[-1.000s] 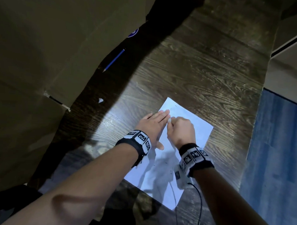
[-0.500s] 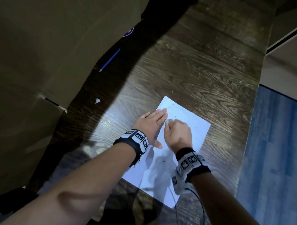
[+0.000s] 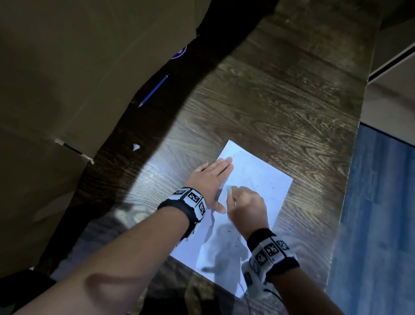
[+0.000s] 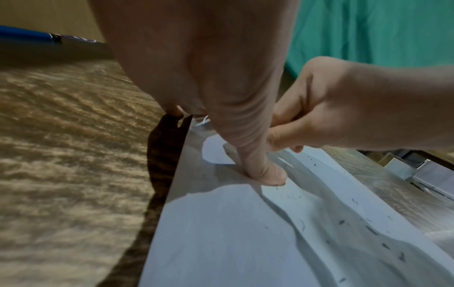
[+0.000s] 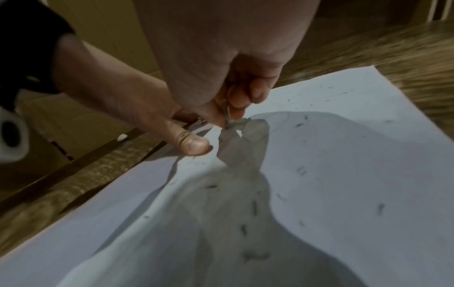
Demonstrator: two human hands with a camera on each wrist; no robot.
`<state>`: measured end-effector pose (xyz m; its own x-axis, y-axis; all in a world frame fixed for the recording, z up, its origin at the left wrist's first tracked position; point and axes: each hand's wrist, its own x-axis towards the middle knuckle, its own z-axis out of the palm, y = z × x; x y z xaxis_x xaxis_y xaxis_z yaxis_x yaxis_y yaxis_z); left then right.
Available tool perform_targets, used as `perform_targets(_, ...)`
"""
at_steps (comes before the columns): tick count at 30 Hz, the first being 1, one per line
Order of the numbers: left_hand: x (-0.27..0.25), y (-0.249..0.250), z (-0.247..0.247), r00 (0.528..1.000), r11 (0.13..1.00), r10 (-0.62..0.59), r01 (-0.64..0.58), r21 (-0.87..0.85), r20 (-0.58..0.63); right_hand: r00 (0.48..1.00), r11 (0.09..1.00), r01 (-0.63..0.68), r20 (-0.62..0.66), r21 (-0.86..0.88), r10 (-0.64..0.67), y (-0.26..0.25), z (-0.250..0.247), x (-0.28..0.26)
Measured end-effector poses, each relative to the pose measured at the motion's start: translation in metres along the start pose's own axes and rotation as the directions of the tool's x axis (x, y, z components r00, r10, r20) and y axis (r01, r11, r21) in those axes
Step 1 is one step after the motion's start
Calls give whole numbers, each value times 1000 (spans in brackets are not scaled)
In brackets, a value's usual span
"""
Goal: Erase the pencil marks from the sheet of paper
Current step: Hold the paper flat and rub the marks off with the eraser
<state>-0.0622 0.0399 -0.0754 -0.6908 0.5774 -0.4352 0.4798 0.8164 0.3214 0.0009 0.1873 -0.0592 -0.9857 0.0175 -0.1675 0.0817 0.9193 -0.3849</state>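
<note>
A white sheet of paper (image 3: 260, 178) lies on the dark wooden table (image 3: 275, 100), strewn with dark specks and faint marks. My left hand (image 3: 210, 179) lies flat with straight fingers on the sheet's left edge, its thumb (image 4: 265, 172) pressing the paper (image 4: 221, 233). Just to its right, my right hand (image 3: 245, 204) is curled and pinches a small pale eraser (image 3: 229, 189) against the sheet. In the right wrist view the eraser (image 5: 227, 116) tip touches the paper (image 5: 343, 174) beside my left hand (image 5: 123, 101). Most of the eraser is hidden by my fingers.
A blue pencil (image 3: 154, 89) lies far left by a large cardboard sheet (image 3: 62, 79) that borders the table's left side. A small white scrap (image 3: 136, 147) lies on the wood. The table's right edge drops to blue flooring (image 3: 377, 224).
My right hand has slid toward me along the sheet, from beside my left fingertips to beside my left thumb. My left hand has stayed flat on the paper.
</note>
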Motion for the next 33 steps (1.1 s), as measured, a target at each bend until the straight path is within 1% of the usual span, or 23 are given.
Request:
perform_targets(3,1,0,0,1000,1000,-5,5,9,2,997,996,16,71,-87,-10,-1,-5,23)
perform_targets(6,1,1,-1,1000,999,-7,6,34,15,998,990,-56,-11,-127,55,-2,-9,54)
perform_targets(8,0,2,-2,1000,1000,-5,5,23,15,998,990,-57,-14,-128,55,-1,-6,49)
perform_targets(9,0,1,-2,1000,1000,-5,5,15,9,999,994,-37,-5,-100,36,-1,-4,37)
perform_targets(11,0,0,-1,1000,1000,-9,9,2,-5,999,999,27,-27,-24,-28,-1,-1,8)
perform_targets(13,0,-1,1,1000,1000,-5,5,-9,-16,998,997,68,-15,-25,-69,1,1,-11)
perform_targets(15,0,0,2,1000,1000,-13,13,-2,-20,999,998,42,14,-41,-41,3,1,-2)
perform_targets(17,0,1,0,1000,1000,-8,8,-1,-3,999,997,12,46,-79,-8,1,-2,24)
perform_targets(19,1,1,-2,1000,1000,-7,7,12,10,1000,993,-3,24,-114,6,-3,-5,45)
perform_targets(21,0,0,-2,1000,1000,-6,6,-2,15,1000,993,-24,-1,-112,24,-6,-4,44)
perform_targets(23,0,-1,1,1000,1000,-4,4,-13,7,999,997,-47,4,-60,47,-4,0,26)
perform_targets(24,-1,-1,1,1000,1000,0,0,-12,-5,1000,999,-26,-7,-22,26,-4,2,14)
perform_targets(26,-1,-2,0,1000,1000,12,-13,-19,-25,995,996,93,-34,7,-93,-5,5,-9)
perform_targets(27,-1,-2,0,999,1000,12,-13,-24,-29,992,992,128,-23,2,-127,-4,5,-14)
perform_targets(28,-1,-1,1,999,1000,8,-8,-25,-32,992,992,128,6,-8,-128,-3,4,-11)
perform_targets(30,1,-1,1,1000,1000,0,-1,-14,-17,997,995,66,55,-81,-62,-4,2,14)
perform_targets(31,2,-1,1,1000,1000,1,-1,-4,2,999,993,29,47,-111,-24,-4,0,30)
perform_targets(33,2,0,1,1000,1000,-3,3,18,25,1000,990,-29,-12,-137,28,-5,-5,52)
